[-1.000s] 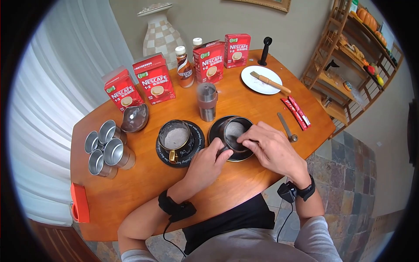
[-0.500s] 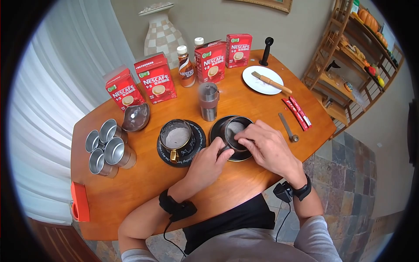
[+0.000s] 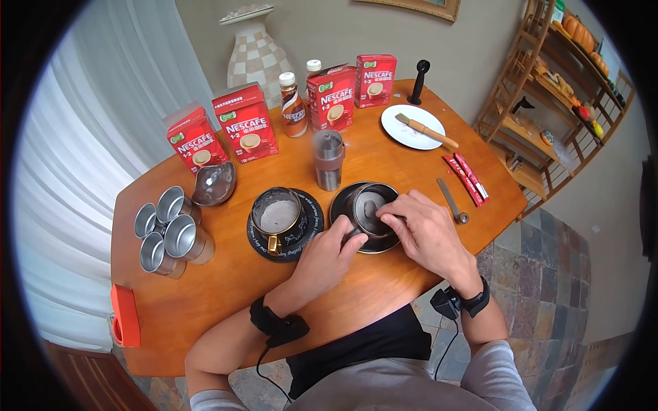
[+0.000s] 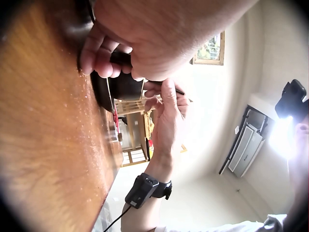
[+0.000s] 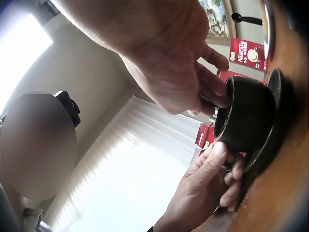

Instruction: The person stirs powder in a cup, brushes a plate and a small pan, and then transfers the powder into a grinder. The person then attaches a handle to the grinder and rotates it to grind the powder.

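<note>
Framed by white curtain [image 3: 116, 137], plain wall [image 3: 315, 34] and multicoloured tiled floor [image 3: 528, 288]. Below, glossy orange-brown wooden table [image 3: 226, 308]. Along its rear, four red boxes [image 3: 236, 123], lettered "NESCAFE" and "1+2" in white, each with a green emblem. Nearer, at the cup, right hand [image 3: 432, 236], thumb and fingers closed together at the mouth; left hand [image 3: 325, 260], curled firmly round the handle. To its left, black saucer [image 3: 312, 218], ringed with white writing, "feeling" legible. On a plain dark saucer [image 3: 340, 202], upright dark cup [image 5: 251, 116]. Between right thumb and fingers, slim dark stem [image 4: 180, 92], lower end hidden.
</note>
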`<state>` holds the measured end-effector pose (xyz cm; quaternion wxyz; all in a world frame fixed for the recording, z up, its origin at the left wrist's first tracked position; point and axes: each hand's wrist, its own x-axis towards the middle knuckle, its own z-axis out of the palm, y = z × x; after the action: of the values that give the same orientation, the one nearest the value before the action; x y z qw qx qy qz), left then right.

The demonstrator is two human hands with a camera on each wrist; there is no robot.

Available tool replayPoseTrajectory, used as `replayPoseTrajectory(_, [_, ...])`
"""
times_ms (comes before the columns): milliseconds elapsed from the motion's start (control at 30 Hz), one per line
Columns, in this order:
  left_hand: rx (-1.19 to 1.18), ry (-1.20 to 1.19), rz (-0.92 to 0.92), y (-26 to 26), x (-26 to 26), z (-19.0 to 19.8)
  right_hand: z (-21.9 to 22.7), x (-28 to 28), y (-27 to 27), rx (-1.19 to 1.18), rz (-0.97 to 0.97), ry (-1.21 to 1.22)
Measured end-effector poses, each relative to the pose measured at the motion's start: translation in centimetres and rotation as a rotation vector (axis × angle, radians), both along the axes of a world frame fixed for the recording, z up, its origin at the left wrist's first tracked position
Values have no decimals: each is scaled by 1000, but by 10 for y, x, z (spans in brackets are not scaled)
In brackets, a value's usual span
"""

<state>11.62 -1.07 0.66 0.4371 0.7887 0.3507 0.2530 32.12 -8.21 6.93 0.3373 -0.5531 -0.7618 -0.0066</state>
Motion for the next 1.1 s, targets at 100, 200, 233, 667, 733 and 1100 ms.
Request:
replayPoseTrajectory(100, [5, -28, -3, 0, 1, -4, 2, 1, -3, -31, 28, 15])
replayPoseTrajectory(200, [7, -29, -10, -1, 1, -4, 3, 0, -2, -15, 11, 27])
replayPoseTrajectory(233, [6, -9, -8, -1, 1, 0, 1, 1, -1, -3, -10, 20])
replayPoseTrajectory(667, [23, 17, -10, -2, -1, 6, 1, -2, -6, -41, 41, 55])
replayPoseTrajectory(733, [48, 20, -15, -2, 0, 4, 2, -1, -6, -45, 36, 53])
replayPoseTrajectory(1100, [134, 55, -34, -4, -2, 7, -7, -2, -5, -95, 58, 55])
